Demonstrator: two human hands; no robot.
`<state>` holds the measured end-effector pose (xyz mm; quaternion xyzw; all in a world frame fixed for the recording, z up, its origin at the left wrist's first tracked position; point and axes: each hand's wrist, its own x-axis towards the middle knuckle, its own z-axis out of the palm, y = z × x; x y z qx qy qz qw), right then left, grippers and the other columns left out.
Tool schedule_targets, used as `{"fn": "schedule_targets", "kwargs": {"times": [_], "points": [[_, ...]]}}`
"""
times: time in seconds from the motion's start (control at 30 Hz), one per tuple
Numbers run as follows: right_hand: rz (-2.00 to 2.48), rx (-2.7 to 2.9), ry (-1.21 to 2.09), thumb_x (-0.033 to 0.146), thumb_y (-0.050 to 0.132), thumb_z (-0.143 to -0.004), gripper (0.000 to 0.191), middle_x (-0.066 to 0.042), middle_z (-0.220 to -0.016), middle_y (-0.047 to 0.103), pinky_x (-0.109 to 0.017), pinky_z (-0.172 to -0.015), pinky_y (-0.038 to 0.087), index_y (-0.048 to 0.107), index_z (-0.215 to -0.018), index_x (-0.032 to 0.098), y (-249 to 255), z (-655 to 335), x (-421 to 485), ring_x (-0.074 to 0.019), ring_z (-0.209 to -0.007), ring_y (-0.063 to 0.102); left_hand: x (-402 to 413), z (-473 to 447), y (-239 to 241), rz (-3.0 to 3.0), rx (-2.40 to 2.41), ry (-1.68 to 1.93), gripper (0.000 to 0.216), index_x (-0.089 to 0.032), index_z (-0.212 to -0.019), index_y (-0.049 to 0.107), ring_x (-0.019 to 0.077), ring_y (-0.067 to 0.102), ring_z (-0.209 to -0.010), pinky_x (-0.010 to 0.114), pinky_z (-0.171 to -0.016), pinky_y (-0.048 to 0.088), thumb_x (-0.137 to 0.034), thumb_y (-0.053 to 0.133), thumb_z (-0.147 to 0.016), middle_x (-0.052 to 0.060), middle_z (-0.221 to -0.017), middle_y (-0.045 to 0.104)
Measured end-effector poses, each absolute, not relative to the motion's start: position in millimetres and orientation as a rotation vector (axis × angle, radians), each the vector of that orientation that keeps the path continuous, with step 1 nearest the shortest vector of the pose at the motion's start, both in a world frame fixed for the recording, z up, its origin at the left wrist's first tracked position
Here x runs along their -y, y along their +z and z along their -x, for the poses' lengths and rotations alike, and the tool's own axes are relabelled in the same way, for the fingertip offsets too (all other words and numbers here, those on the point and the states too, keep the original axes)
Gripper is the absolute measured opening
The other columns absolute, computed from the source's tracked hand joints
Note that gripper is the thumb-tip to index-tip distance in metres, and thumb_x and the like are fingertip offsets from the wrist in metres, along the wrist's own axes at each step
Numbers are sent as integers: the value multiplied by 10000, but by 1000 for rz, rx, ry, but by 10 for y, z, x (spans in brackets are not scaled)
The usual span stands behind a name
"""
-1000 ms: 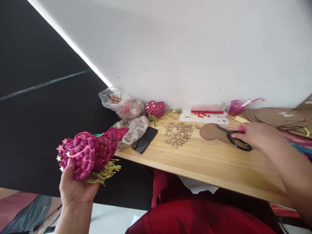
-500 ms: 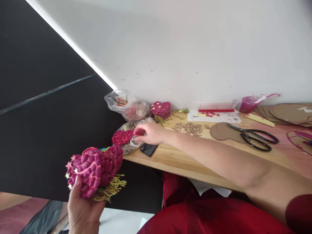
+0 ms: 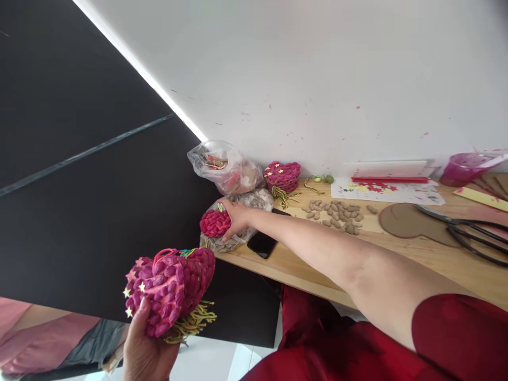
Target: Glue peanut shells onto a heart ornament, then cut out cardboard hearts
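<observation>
My left hand [image 3: 148, 346] is closed round a stack of pink peanut-shell ornaments [image 3: 169, 286], held in the air left of the table. Small stars dot the front one, coloured cords loop over the top, and a yellow-green tassel [image 3: 194, 320] hangs below. Across the table, my right hand [image 3: 238, 218] grips the right side of another pink peanut-shell ornament [image 3: 214, 223], with thumb and fingers on its edges. That piece rests on a clear plastic bag of peanut shells [image 3: 254, 198]. A black phone [image 3: 262, 245] lies just right of the bag, partly under my forearm.
Behind is an open plastic bag of scraps [image 3: 234, 177] beside a star-dotted pink ornament [image 3: 282, 176]. Loose peanuts [image 3: 343, 212], a cardboard cutout [image 3: 400, 219], black-handled scissors [image 3: 456, 225], a paper with stars [image 3: 389, 193] and a pink cup [image 3: 462, 168] spread rightward. A black panel [image 3: 99, 211] stands left.
My right hand has moved onto the pink ornament on the bag and taken hold of its right side. My left hand still holds the stack. The view has shifted left.
</observation>
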<state>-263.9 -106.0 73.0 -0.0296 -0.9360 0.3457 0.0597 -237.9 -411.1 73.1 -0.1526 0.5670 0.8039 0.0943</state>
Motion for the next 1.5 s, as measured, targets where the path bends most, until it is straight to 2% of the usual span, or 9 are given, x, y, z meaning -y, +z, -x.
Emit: {"fn": "schedule_targets", "kwargs": {"times": [0.23,0.43,0.53,0.67,0.83,0.97,1.23,1.37,1.5], "points": [[133,2870,935,432,990,-499,1347,-235,-1465,545,-562,-1115,415,240,-1592,193,726,2708,1105,-457,-1389,488,4074,2445,725,427,-1665,2371,342,-297,-1170,745,272,706,-1171,430,-984,613,-416,563,-906,27,-1047,801],[77,2857,842,453,965,-547,1269,-230,-1403,596,-563,-1094,428,284,-1577,162,733,2665,1126,-458,-1339,533,4084,2502,746,390,-1689,2382,333,-276,-1141,749,286,698,-1184,489,-1062,560,-434,580,-901,37,-1051,801],[93,2739,875,410,962,-561,1219,-227,-1443,568,-551,-1113,418,310,-1559,157,833,2609,1082,-441,-1353,524,4054,2524,821,352,-1697,2404,298,-268,-1102,755,267,706,-1163,487,-1112,514,-414,603,-892,21,-1049,800],[141,2435,1073,354,969,-550,1180,-219,-1441,557,-476,-1123,433,330,-1519,141,1094,2402,839,-361,-1327,569,3906,2629,997,226,-1725,2437,249,-243,-1067,750,246,721,-1125,475,-1118,506,-356,617,-890,19,-998,801],[384,2244,1240,413,946,-585,1171,-160,-1296,618,-555,-1109,421,293,-1526,170,1299,1947,440,-346,-1227,624,3420,2987,1234,-44,-1731,2350,239,-200,-1067,736,295,730,-1101,508,-1044,560,-312,648,-875,54,-999,797],[370,2187,1302,440,969,-543,1184,-135,-1262,616,-558,-1148,390,320,-1500,188,1259,1660,319,-333,-1284,580,2902,3349,1254,-263,-1694,2130,317,-162,-1134,722,329,730,-1098,502,-999,587,-318,685,-860,109,-1037,795],[416,1873,2137,244,954,-574,1023,-65,-1130,643,-485,-1110,488,405,-1438,226,1246,1297,305,-249,-1179,638,2514,3800,1087,-87,-1826,1865,442,-129,-1189,733,334,773,-936,511,-909,615,-428,707,-864,168,-961,798],[440,1891,2165,271,957,-575,941,-44,-1111,636,-540,-1109,483,481,-1387,261,1226,1182,297,-251,-1121,655,2516,3958,1149,-109,-1848,1872,484,-141,-1213,731,336,772,-930,530,-927,602,-445,749,-837,170,-953,798],[476,1922,2165,286,978,-541,1004,-76,-1191,614,-532,-1121,474,470,-1406,244,1146,1188,354,-260,-1202,621,2425,4021,1186,-155,-1813,1895,533,-153,-1216,727,345,765,-957,544,-934,593,-509,753,-821,171,-983,795]]}}
